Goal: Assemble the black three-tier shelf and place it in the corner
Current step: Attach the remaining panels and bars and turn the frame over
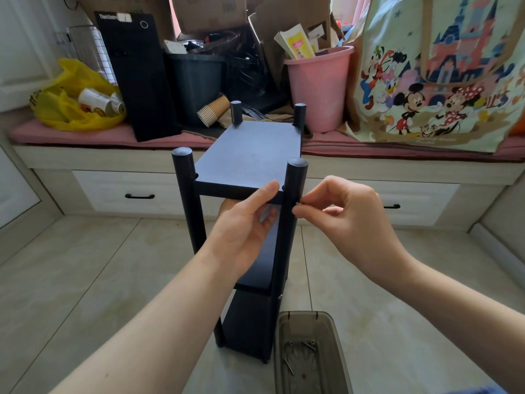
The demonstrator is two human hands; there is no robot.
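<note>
Smoky plastic tray [303, 327] beside matte shelf [255, 155]; right hand [349, 211] pinches screw [297, 203].

Bright, soft daylight, fairly even, no hard glare. Light seems to come from the upper middle of the frame, behind the cardboard boxes [210, 12]. Shadows on the floor [85, 280] are faint and diffuse. The black shelf [250, 155] goes near-flat dark in its lower tiers. The left hand [244, 226] has its fingers shaded under the top board. Strong wide-angle bowing: the drawer fronts [127, 191] lean at the left and right edges. The screw [297, 203] pinched in the right hand [349, 217] is too small to resolve. Overall slightly soft.
</note>
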